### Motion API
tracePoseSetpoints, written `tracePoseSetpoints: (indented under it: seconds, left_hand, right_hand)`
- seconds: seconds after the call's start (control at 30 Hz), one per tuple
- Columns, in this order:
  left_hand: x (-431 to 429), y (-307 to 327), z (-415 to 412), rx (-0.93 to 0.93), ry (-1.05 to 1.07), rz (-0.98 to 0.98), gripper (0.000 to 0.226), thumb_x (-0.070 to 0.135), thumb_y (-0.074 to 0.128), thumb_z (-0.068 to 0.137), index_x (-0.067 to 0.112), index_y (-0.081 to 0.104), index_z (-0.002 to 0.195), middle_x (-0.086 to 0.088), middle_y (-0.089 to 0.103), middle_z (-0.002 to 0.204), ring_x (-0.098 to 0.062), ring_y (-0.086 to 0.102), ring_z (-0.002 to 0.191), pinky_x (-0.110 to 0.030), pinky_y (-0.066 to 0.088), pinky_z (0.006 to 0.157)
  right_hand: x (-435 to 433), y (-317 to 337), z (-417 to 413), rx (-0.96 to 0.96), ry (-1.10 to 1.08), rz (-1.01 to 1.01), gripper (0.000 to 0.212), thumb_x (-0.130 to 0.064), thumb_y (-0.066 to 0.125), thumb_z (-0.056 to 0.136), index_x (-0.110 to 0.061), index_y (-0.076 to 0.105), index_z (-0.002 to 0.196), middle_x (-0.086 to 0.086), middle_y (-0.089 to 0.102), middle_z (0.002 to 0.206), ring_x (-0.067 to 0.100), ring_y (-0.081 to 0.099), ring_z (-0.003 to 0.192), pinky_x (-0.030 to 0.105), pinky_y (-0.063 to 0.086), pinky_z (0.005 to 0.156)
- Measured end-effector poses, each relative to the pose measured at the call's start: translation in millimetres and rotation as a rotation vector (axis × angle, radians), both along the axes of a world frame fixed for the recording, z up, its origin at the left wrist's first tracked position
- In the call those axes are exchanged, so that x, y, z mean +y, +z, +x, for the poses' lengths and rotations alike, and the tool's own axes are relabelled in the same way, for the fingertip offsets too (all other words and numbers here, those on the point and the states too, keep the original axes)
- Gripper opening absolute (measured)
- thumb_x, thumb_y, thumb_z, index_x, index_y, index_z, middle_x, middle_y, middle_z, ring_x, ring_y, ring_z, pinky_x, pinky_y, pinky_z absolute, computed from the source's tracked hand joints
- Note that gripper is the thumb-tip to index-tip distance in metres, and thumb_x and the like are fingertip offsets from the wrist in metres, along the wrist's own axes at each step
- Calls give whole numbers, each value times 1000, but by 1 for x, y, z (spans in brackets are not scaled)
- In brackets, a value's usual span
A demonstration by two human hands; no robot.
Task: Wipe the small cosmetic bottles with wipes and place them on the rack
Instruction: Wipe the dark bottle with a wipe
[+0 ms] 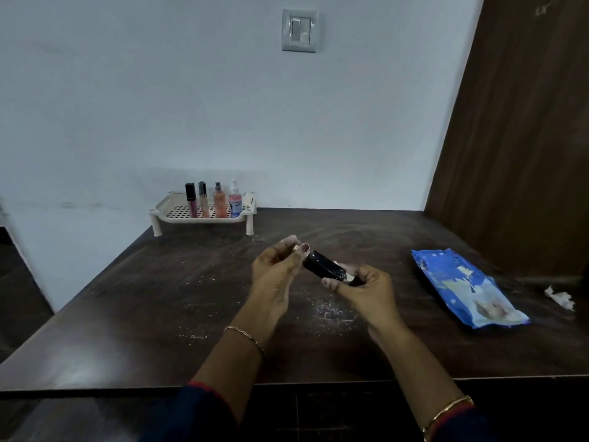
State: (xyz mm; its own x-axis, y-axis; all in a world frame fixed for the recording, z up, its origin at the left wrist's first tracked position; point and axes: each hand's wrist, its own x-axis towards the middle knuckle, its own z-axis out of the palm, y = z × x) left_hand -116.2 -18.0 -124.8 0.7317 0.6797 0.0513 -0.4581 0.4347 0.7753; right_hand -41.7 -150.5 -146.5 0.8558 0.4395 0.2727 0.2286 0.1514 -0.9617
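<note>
On dark wooden table point(159, 314): rack point(204, 215); wipes pack point(468, 288).

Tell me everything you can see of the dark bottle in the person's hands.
The bottle is small, cylindrical and glossy black, likely plastic or glass. It is held slantwise above the table, its farther end to the left. The left hand pinches that end, where something pale, perhaps a cap, shows. The right hand grips the nearer end, with a bit of white wipe against it.

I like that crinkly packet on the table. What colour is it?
Blue with white patches; the wipes packet shows best in the head view.
</note>
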Motion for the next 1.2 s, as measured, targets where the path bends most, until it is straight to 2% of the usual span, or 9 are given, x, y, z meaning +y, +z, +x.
tracePoseSetpoints:
  seconds: [0.2,0.33,0.47,0.53,0.6,0.77,0.87,1.0,1.2]
  left_hand:
    - [-3,-2,-6,67,-114,137,20,-2,67,77,1,64,96,-3,71,87,-13,70,83,-27,59,74]
    - [-6,4,-4,18,-6,234,17,-2,68,77,12,65,87,0,71,83,-14,68,84,-25,59,70]
    - [-5,7,-4,55,160,384,20,0,69,78,13,65,93,0,70,87,-14,67,85,-28,57,79]
    - [-4,9,-5,84,241,462,23,1,69,78,13,64,97,1,69,87,-5,66,80,-20,55,75]
    - [-1,12,-9,114,299,511,25,2,70,78,14,63,99,4,68,88,2,65,77,-10,51,69]
    - [13,17,-19,169,373,604,24,8,70,79,12,63,101,-2,68,95,-2,63,81,-7,50,66]
    - [25,22,-26,151,393,599,22,8,71,78,19,62,96,2,67,90,1,62,78,-5,48,64]
    - [49,24,-38,174,491,581,25,10,75,74,23,63,92,7,68,87,-1,64,78,-6,49,64]
    - [102,28,-58,264,609,634,26,12,78,71,19,63,90,13,66,79,7,62,72,-8,52,70]
  right_hand:
    - [3,7,-1,158,60,59,30,0,80,65,-3,71,94,6,73,80,5,67,64,14,50,55]
    - [14,11,-2,267,17,128,21,3,79,64,0,68,82,4,69,71,2,63,51,12,48,48]
    - [30,12,-5,352,8,168,31,4,79,65,8,67,93,13,68,80,7,64,53,13,52,52]
    - [37,12,-7,364,-10,180,35,3,79,65,11,65,96,14,67,80,8,63,55,14,52,53]
    - [43,11,-10,366,-35,177,35,2,80,65,11,65,96,11,66,76,7,61,54,14,51,51]
    - [59,12,-20,417,-8,202,27,-4,79,69,5,67,92,10,66,76,14,58,65,16,48,52]
    - [75,17,-29,471,66,175,10,-10,74,77,-5,71,85,1,65,65,7,53,54,14,44,45]
    - [103,27,-39,521,112,194,6,-6,73,77,-3,68,81,11,70,83,7,61,52,12,49,48]
    - [152,40,-49,479,130,100,28,-6,80,69,6,68,92,7,66,63,10,53,49,14,44,42]
